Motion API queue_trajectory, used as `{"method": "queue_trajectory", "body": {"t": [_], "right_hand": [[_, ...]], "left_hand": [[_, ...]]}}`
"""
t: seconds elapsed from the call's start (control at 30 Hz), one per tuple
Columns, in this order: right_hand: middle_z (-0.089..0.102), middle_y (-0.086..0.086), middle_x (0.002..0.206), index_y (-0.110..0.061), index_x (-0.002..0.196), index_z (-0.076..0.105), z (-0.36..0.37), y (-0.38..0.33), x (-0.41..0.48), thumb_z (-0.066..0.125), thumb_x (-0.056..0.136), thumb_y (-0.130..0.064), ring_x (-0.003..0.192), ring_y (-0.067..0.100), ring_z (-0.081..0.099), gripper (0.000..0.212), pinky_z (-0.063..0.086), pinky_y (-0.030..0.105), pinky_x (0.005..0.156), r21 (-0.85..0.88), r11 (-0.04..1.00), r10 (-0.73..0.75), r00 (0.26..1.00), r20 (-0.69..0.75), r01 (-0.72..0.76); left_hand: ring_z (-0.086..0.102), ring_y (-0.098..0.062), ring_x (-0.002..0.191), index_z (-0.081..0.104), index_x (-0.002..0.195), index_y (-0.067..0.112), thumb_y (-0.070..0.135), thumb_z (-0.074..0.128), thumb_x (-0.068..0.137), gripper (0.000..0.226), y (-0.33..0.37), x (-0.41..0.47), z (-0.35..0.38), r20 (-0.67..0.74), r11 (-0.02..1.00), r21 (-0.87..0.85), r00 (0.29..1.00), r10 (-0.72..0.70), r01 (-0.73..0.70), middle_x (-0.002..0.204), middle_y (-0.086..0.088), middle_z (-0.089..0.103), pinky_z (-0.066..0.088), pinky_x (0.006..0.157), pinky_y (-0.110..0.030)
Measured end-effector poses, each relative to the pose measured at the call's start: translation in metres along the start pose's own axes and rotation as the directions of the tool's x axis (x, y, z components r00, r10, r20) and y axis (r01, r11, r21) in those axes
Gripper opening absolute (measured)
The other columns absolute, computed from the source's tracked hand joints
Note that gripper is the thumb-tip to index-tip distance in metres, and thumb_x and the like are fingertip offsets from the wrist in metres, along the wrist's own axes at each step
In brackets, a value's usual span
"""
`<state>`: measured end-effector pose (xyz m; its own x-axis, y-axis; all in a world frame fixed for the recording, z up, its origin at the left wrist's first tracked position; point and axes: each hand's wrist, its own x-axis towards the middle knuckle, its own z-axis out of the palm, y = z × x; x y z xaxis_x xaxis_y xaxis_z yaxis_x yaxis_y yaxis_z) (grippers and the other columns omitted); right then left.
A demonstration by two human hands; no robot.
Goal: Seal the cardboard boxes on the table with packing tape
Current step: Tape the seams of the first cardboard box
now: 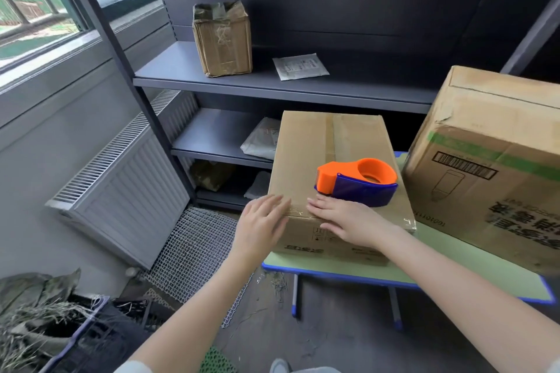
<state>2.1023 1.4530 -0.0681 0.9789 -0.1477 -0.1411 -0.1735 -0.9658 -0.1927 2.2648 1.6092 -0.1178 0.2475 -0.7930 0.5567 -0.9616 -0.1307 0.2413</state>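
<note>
A brown cardboard box (309, 154) stands on the small green table (454, 263), its flaps down and clear tape along its top seam and over its near edge. An orange and blue tape dispenser (357, 182) lies on the box's top near the front. My left hand (262, 225) lies flat with straight fingers on the box's near left corner. My right hand (342, 219) presses flat on the near edge, just in front of the dispenser. A larger printed cardboard box (491, 166) sits on the table to the right, tilted.
Behind the table rises a dark metal shelf unit (272, 85) holding a small worn box (222, 39) and flat packets (300, 66). A radiator (127, 191) lines the left wall. Wire mesh (194, 254) and a crate of debris (45, 318) lie on the floor.
</note>
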Motion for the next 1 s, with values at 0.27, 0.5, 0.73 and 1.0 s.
{"method": "queue_trajectory", "body": {"t": [0.27, 0.5, 0.73, 1.0], "right_hand": [[0.021, -0.012, 0.153, -0.022, 0.146, 0.028, 0.006, 0.013, -0.020, 0.041, 0.100, -0.023, 0.143, 0.005, 0.010, 0.048, 0.024, 0.029, 0.114, 0.087, 0.996, 0.030, 0.999, -0.028, -0.027], [0.025, -0.007, 0.152, -0.019, 0.144, 0.033, 0.019, 0.012, -0.020, 0.046, 0.096, -0.007, 0.143, 0.008, 0.016, 0.051, 0.007, 0.019, 0.112, 0.085, 0.996, 0.033, 0.985, -0.170, -0.018], [0.023, -0.009, 0.151, -0.018, 0.146, 0.029, 0.006, 0.036, -0.049, 0.053, 0.094, -0.018, 0.135, -0.005, 0.010, 0.057, 0.022, 0.022, 0.112, 0.130, 0.990, 0.065, 0.990, -0.123, -0.049], [0.039, -0.008, 0.145, -0.022, 0.139, 0.043, 0.018, 0.042, -0.068, 0.050, 0.092, -0.002, 0.137, 0.005, 0.030, 0.051, 0.028, 0.024, 0.111, 0.121, 0.985, 0.141, 0.973, -0.185, -0.120]], "left_hand": [[0.068, -0.024, 0.097, 0.074, 0.098, 0.002, 0.029, 0.047, 0.084, 0.041, 0.032, 0.023, 0.033, 0.092, 0.974, 0.080, 0.975, 0.204, -0.211, 0.100, -0.009, 0.073, 0.054, 0.082, -0.035], [0.065, -0.030, 0.106, 0.069, 0.106, -0.002, 0.012, 0.045, 0.087, 0.034, 0.036, 0.011, 0.045, 0.042, 0.960, 0.175, 0.975, 0.217, -0.220, 0.110, -0.014, 0.069, 0.051, 0.092, -0.045], [0.066, -0.020, 0.103, 0.072, 0.103, 0.002, 0.037, 0.048, 0.088, 0.045, 0.067, 0.029, 0.055, -0.014, 0.959, 0.078, 0.961, 0.276, -0.274, 0.108, -0.010, 0.070, 0.052, 0.092, -0.034], [0.068, -0.026, 0.099, 0.073, 0.097, 0.000, 0.022, 0.050, 0.087, 0.034, 0.074, 0.024, 0.083, -0.090, 0.956, 0.121, 0.956, 0.279, -0.267, 0.104, -0.013, 0.071, 0.050, 0.089, -0.041]]}}
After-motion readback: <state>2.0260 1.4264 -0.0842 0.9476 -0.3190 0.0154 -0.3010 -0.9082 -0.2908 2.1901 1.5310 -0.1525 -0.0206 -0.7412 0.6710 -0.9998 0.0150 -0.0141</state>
